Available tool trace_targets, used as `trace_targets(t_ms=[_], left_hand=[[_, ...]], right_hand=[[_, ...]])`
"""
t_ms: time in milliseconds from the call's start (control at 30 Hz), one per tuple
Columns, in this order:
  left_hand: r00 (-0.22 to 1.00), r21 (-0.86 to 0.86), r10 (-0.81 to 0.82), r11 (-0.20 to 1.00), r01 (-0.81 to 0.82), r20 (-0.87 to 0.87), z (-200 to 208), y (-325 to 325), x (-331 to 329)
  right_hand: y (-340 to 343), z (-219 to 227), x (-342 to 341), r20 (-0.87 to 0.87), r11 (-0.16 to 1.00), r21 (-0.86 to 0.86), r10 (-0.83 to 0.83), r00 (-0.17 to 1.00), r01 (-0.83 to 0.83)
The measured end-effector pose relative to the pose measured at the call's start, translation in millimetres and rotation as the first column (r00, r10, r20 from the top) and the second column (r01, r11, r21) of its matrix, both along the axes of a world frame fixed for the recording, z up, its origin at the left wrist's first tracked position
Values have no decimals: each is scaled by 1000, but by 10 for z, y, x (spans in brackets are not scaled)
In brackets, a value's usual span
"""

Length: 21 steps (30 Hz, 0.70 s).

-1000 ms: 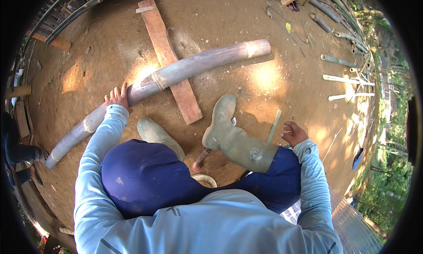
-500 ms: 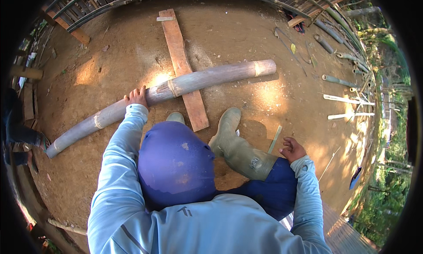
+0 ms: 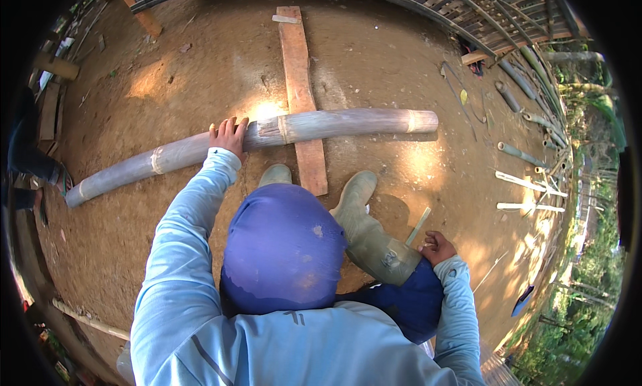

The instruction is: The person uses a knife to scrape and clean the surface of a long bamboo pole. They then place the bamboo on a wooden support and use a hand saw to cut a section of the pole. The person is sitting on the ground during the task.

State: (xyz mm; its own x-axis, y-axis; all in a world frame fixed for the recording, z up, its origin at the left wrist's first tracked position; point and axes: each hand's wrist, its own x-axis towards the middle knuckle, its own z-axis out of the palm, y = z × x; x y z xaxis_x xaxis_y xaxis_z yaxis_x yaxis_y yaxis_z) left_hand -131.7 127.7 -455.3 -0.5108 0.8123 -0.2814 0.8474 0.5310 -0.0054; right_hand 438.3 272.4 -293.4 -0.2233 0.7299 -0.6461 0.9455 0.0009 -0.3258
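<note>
A long, thick grey bamboo pole [image 3: 361,122] with pale rings at its nodes lies across a reddish wooden plank [image 3: 298,65]. My left hand [image 3: 229,138] rests on the pole left of the plank, fingers curled over its top. Beside my bent right knee, my right hand [image 3: 437,247] is loosely curled, with nothing visible in it. Close to those fingers a thin pale green strip [image 3: 419,225] juts out past my rubber boot [image 3: 374,242]; I cannot tell what its lower end rests on.
A small pale wood piece [image 3: 286,19] sits across the plank's far end. At the left, another person's foot [image 3: 65,180] is by the pole's end. Several cut bamboo lengths [image 3: 518,152] lie along the right side. A slatted bamboo structure [image 3: 481,18] borders the far side.
My view has turned slightly, so the pole and plank appear rotated clockwise. My left hand stays on the pole. My right hand remains by the knee.
</note>
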Motion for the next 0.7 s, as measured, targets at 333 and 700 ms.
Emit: trace_targets(t_ms=[333, 700], left_hand=[[1000, -26, -16, 1000, 16, 2, -47, 72, 27], [995, -124, -60, 990, 70, 83, 38, 83, -151]], right_hand=[[-15, -16, 8, -10, 1000, -13, -9, 1000, 9], [-4, -104, 58, 14, 1000, -19, 8, 1000, -8]])
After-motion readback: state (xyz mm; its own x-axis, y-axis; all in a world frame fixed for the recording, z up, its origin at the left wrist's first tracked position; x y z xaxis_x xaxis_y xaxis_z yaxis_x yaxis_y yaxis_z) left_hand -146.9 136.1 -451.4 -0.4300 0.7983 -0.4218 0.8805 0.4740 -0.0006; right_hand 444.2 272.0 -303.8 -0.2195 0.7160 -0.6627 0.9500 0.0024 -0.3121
